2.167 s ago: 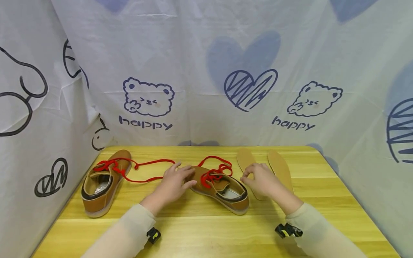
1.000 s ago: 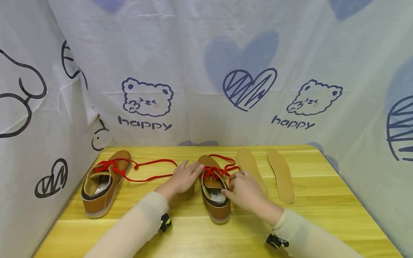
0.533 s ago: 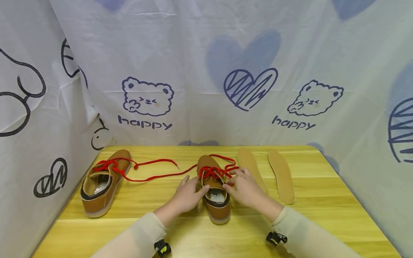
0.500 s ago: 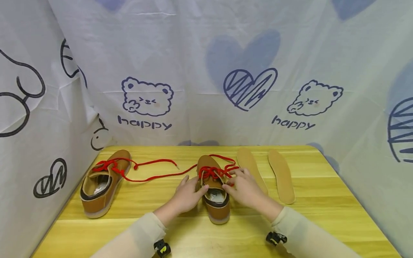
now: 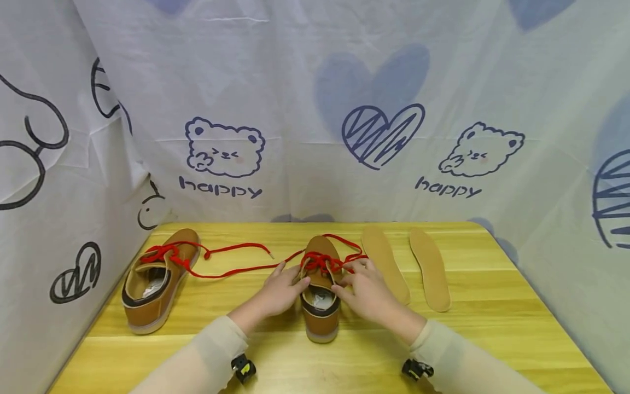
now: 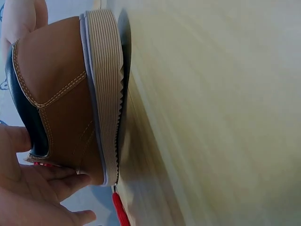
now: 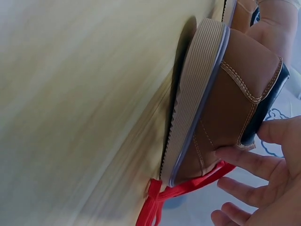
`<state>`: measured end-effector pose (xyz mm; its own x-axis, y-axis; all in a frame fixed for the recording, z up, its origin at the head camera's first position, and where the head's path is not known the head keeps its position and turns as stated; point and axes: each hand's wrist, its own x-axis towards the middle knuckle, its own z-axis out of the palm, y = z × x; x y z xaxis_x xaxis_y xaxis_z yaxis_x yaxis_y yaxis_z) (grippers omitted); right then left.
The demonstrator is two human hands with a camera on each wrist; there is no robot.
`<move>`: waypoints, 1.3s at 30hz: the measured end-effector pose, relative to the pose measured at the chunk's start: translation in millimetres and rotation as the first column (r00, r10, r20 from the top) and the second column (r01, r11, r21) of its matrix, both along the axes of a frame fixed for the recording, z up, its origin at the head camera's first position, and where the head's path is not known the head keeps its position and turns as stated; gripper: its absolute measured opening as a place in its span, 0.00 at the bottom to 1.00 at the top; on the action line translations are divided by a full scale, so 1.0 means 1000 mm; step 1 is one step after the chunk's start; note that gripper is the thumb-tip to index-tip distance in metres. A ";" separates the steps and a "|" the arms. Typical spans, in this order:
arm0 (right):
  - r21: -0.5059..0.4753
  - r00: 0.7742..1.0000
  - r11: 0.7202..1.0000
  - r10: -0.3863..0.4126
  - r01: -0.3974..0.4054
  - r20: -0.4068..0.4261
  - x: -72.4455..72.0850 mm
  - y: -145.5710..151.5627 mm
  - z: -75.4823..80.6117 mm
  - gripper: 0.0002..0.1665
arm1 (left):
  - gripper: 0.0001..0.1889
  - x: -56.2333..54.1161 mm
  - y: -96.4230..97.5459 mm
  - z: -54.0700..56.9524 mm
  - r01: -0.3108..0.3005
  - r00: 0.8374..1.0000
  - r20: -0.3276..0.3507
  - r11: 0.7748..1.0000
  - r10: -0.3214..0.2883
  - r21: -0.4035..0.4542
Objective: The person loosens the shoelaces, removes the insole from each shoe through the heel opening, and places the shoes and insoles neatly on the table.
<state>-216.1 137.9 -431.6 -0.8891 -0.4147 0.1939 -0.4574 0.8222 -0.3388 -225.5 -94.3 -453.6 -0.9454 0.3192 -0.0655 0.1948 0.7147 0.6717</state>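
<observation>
A brown lace-up shoe (image 5: 321,324) with a dark collar stands upright on the table, its toe pointing away. My left hand (image 5: 279,291) holds the left side of its opening, thumb at the collar and fingers against the outer side. On the opposite side, my right hand (image 5: 370,290) pinches the collar edge between thumb and fingers. Red laces (image 5: 322,260) cross the tongue, and their loose ends trail to both sides. Inside the opening, something whitish (image 5: 322,300) shows. In the left wrist view, the ridged pale sole (image 6: 104,89) sits at the tabletop.
A matching brown shoe (image 5: 156,307) stands at the left, its long red lace (image 5: 236,269) stretching toward the middle. Two tan insoles, a nearer one (image 5: 386,268) and a farther-right one (image 5: 430,268), lie right of my hands. A printed cloth (image 5: 305,164) hangs behind the wooden table (image 5: 497,328).
The middle shoe has turned from lying diagonally to pointing away, then shifted slightly left. My left hand moved from its toe to the opening; my right hand came in to the collar.
</observation>
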 end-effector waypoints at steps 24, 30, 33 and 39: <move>0.004 0.996 1.000 -0.002 0.002 0.094 0.003 0.026 0.014 0.16 | 0.39 0.009 0.029 0.027 -0.182 0.966 -0.201 0.979 0.161 -0.091; 0.036 0.990 0.999 0.035 -0.040 0.136 0.004 0.040 0.028 0.20 | 0.41 0.007 0.054 0.035 -0.201 0.962 -0.229 0.950 0.146 -0.238; 0.050 0.989 0.998 0.034 -0.041 0.147 0.005 0.048 0.033 0.22 | 0.42 0.006 0.066 0.036 -0.211 0.966 -0.213 0.925 0.147 -0.316; 0.044 0.983 0.999 0.016 -0.025 0.184 0.007 0.060 0.040 0.23 | 0.42 0.005 0.089 0.035 -0.205 0.974 -0.173 0.884 0.144 -0.419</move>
